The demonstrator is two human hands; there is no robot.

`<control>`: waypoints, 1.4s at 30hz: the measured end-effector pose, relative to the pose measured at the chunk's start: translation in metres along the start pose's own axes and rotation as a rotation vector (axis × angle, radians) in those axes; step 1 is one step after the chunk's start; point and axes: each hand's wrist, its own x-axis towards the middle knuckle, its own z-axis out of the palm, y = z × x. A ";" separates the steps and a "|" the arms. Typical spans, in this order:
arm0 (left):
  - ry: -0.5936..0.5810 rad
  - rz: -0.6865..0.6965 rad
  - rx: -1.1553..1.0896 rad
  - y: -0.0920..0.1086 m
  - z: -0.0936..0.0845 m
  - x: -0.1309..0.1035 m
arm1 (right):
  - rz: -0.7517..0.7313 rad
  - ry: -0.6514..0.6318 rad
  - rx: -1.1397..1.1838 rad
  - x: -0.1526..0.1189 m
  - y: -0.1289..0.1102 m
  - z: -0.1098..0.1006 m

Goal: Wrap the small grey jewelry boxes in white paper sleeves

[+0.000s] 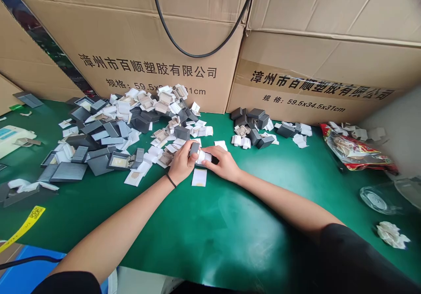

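At the middle of the green table (158, 224), my left hand (183, 166) is closed round a small dark grey box (194, 149). My right hand (224, 164) pinches a white paper insert (204, 157) right beside it; whether the insert is still partly in the box I cannot tell. Just below the hands lies a flat white card (199, 178) with a yellowish lower edge. To the left spreads a large heap of grey boxes (69, 171) and white inserts (134, 178). One box lies open, a pale lining (120, 161) showing inside.
Large cardboard cartons (158, 40) wall off the back, with a black cable (197, 56) hanging before them. A smaller pile of grey boxes (255, 125) stands back right. Farther right are a red snack bag (358, 151), a clear container (378, 200) and crumpled paper (392, 235).
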 end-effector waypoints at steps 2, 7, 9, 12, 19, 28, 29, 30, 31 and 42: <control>0.004 0.016 0.019 0.000 0.000 0.000 | -0.003 -0.022 -0.016 0.001 0.000 0.003; -0.047 0.049 0.097 -0.001 0.003 0.000 | 0.029 -0.018 -0.023 0.001 0.004 0.006; -0.049 0.064 0.113 -0.001 0.003 0.000 | 0.052 -0.037 -0.009 0.002 0.006 0.006; -0.047 0.063 0.116 0.000 0.004 0.000 | 0.083 -0.089 0.031 0.004 0.008 0.004; -0.058 0.042 0.115 0.005 0.002 0.001 | -0.079 -0.163 -0.115 0.006 0.007 -0.001; -0.105 0.094 0.055 0.002 0.002 0.001 | 0.032 -0.087 0.024 0.003 0.009 -0.001; -0.098 0.098 0.057 0.002 0.003 0.000 | 0.058 -0.074 0.058 0.003 0.008 0.000; -0.091 0.104 0.060 0.002 0.003 0.000 | 0.080 -0.067 0.088 0.003 0.008 0.001; -0.085 0.115 0.063 0.002 0.003 0.000 | 0.096 -0.064 0.111 0.003 0.008 0.002; -0.065 0.129 0.050 -0.001 0.003 0.000 | -0.286 -0.110 -0.272 0.000 0.005 -0.005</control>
